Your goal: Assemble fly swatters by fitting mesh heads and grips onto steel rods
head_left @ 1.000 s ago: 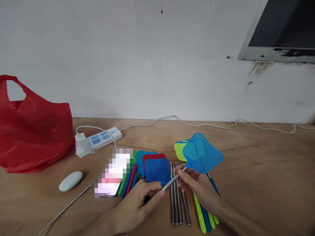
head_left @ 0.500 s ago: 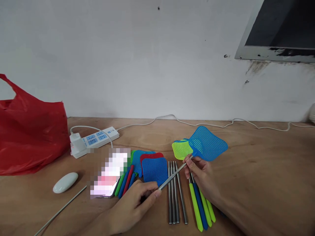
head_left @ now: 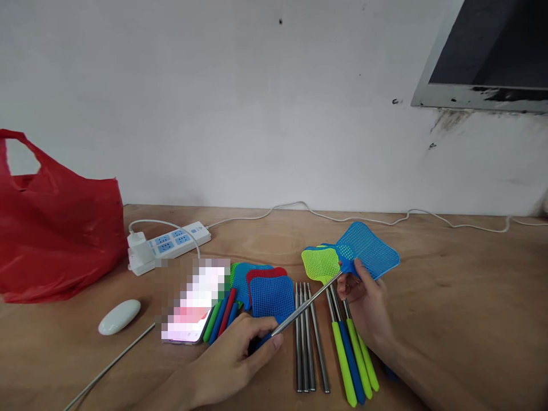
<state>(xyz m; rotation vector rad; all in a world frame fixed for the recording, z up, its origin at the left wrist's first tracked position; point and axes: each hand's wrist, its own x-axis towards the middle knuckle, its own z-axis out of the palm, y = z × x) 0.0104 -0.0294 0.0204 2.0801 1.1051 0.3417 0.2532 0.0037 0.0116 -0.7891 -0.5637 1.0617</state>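
A wooden table [head_left: 449, 297] carries everything. Between the hands [head_left: 231, 365] lie bare metal rods [head_left: 306, 354]. Under the right hand [head_left: 368, 308] lie finished swatters [head_left: 319, 264] with green and blue grips. Just beyond the left hand lie loose swatter heads [head_left: 269, 294], loose grips [head_left: 220, 319] and a phone [head_left: 192, 311]. Farther left lie a thin rod [head_left: 111, 365], a white mouse [head_left: 119, 316], a power strip [head_left: 169, 245] and a red bag [head_left: 55, 228]. A white cable [head_left: 363, 218] runs along the far edge.

Bare wooden tabletop [head_left: 462, 297] lies open to the right of the pile of assembled green and blue fly swatters [head_left: 349, 354]. Leftward, loose steel rods [head_left: 309, 348], stacked mesh swatter heads [head_left: 268, 291] and a phone [head_left: 188, 325] crowd the middle. A crumpled red plastic bag [head_left: 55, 228] and white power strip [head_left: 169, 245] block the far left.
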